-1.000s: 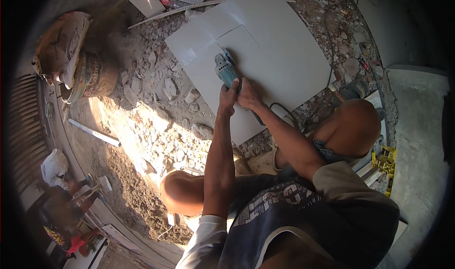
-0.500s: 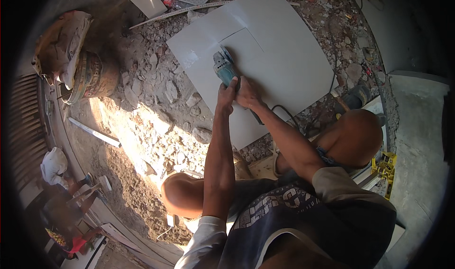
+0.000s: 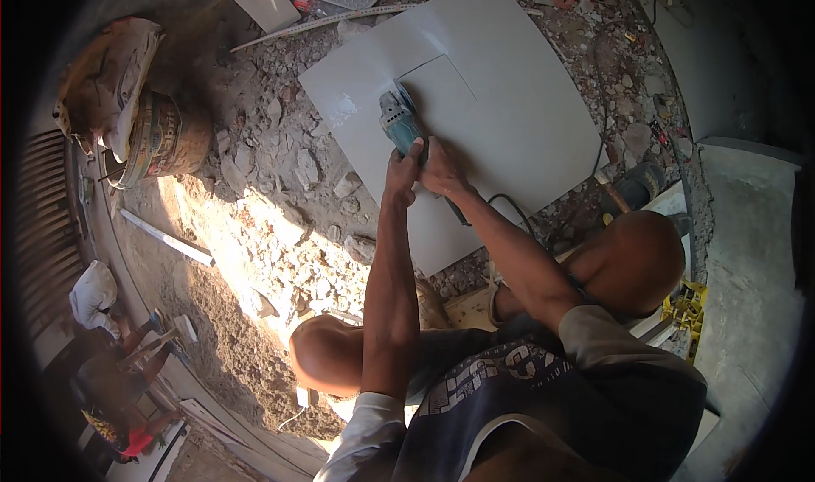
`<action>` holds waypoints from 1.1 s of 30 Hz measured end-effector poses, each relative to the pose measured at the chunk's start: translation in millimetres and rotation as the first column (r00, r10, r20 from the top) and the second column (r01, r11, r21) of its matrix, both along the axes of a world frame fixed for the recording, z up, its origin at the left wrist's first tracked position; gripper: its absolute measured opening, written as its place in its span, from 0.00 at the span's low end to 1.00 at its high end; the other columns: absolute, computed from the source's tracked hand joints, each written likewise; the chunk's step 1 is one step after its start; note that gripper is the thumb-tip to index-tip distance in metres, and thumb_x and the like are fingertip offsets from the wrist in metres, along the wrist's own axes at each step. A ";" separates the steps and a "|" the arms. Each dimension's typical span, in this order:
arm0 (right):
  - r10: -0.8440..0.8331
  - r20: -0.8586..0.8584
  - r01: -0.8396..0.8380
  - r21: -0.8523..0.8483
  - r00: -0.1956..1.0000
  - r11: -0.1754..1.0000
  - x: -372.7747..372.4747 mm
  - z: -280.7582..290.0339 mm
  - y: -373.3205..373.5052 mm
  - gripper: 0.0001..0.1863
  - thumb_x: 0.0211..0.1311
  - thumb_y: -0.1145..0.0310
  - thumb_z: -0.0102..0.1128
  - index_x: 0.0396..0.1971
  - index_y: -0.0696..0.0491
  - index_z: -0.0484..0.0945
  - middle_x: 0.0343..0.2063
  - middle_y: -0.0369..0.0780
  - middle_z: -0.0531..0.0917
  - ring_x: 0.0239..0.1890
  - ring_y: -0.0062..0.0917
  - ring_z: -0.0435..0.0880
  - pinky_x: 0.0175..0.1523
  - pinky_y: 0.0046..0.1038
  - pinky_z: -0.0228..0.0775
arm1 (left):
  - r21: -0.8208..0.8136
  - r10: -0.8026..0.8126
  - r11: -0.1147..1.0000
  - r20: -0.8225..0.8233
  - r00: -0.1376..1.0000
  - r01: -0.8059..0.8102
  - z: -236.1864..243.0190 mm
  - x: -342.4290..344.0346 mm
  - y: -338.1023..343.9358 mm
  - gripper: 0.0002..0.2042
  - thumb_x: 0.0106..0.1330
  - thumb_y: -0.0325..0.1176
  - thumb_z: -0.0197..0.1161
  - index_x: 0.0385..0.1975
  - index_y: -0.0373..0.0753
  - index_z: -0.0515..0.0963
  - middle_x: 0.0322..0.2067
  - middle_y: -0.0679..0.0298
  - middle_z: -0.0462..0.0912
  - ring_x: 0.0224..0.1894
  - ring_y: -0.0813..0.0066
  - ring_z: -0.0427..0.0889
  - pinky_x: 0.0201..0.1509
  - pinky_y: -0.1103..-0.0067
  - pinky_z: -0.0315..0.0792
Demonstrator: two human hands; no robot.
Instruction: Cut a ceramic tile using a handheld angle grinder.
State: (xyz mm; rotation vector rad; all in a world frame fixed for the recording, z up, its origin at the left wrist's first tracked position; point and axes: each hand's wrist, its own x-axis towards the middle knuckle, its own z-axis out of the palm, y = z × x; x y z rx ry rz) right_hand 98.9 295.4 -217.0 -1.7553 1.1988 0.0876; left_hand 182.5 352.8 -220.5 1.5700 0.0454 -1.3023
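Observation:
A teal angle grinder (image 3: 400,126) rests its disc end on a large pale grey tile (image 3: 518,134) lying over rubble. My left hand (image 3: 403,174) is closed around the grinder's rear body from the left. Close beside it, my right hand (image 3: 440,170) grips the same body from the right. Two thin dark lines meet at a corner on the tile's upper part, and the disc sits at the left end of one. Pale dust marks the tile near its left corner. A black cord (image 3: 514,206) loops from the grinder's rear across the tile.
Broken stones (image 3: 307,166) surround the tile. A dirty bucket (image 3: 165,138) with a torn sack stands at left. Another person (image 3: 110,380) crouches at lower left. A yellow tool (image 3: 688,308) lies right of my knee, beside a grey concrete ledge (image 3: 747,227). A long pale strip (image 3: 323,25) lies beyond the tile.
The grinder has shifted very slightly leftward against the tile, with both hands keeping their grip. The whole view has tilted a little.

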 end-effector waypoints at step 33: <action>0.024 0.050 -0.029 0.118 0.998 0.993 11.2 -0.1 -9.4 0.52 0.44 0.51 0.69 0.62 0.65 0.53 0.54 0.62 0.69 0.59 0.53 0.68 0.62 0.43 0.63 | 0.005 -0.001 1.000 -0.007 1.000 0.001 -4.4 13.1 -0.8 0.32 0.63 0.49 0.62 0.58 0.29 0.65 0.51 0.51 0.74 0.54 0.62 0.73 0.60 0.69 0.64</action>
